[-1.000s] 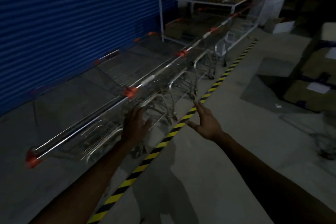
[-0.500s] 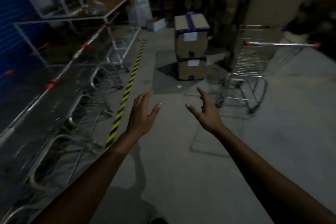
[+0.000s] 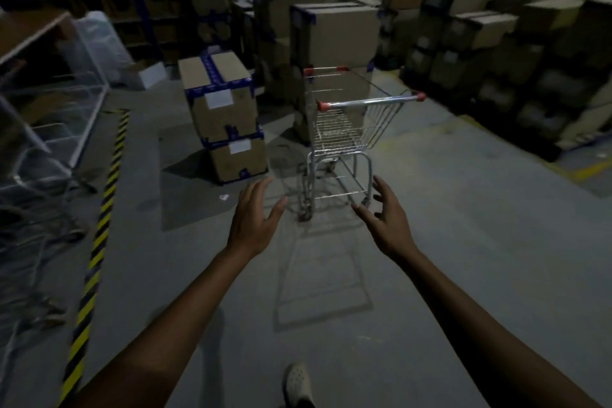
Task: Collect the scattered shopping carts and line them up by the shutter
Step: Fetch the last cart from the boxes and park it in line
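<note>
Step in hand: fetching a stray cart (image 3: 347,129), standing ahead beside stacked boxes (image 3: 225,116). My left hand (image 3: 255,219) and right hand (image 3: 385,219) reach forward, fingers spread, empty. Next: grasp its handle (image 3: 369,102).

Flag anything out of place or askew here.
The silver wire shopping cart with red handle caps stands alone mid-floor, apart from the nested carts at the left edge. A small white scrap lies on the concrete beside the blue-taped cardboard boxes.

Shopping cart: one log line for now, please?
left hand: open, empty | right hand: open, empty | shopping cart: ahead, untouched
</note>
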